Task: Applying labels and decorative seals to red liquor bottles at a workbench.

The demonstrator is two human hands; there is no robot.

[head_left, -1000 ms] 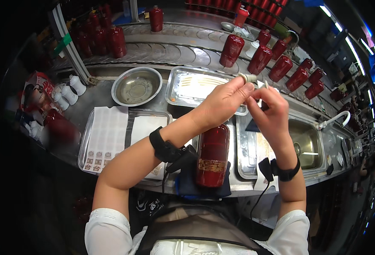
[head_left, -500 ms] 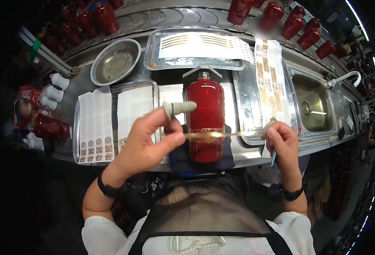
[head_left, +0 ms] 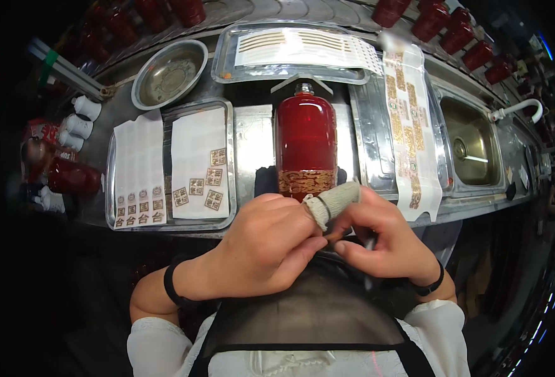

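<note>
A red glass bottle (head_left: 305,135) lies before me with its neck pointing away. A gold patterned band (head_left: 307,181) runs round its lower part. My left hand (head_left: 268,245) and my right hand (head_left: 384,239) meet at its near end, hiding its base. A pale fabric finger cover (head_left: 334,204) with a dark band is on my left index finger. Both hands are closed in pinches, with a small bit of the gold strip (head_left: 332,238) showing between the fingertips; most of it is hidden. Something thin and blurred (head_left: 370,245) shows under my right palm.
Left stands a tray (head_left: 233,169) with label sheets (head_left: 199,141); a metal bowl (head_left: 140,94) is behind it. A back tray (head_left: 225,60) carries gold strips. Right are a patterned sheet (head_left: 409,125), a sink (head_left: 472,169) and its white tap (head_left: 528,107). White caps (head_left: 79,125) and red bottles stand around.
My hands were apart, holding the gold strip stretched across the bottle; they have come together at its near end. The bottle sits higher in view, and the strip is now mostly hidden.
</note>
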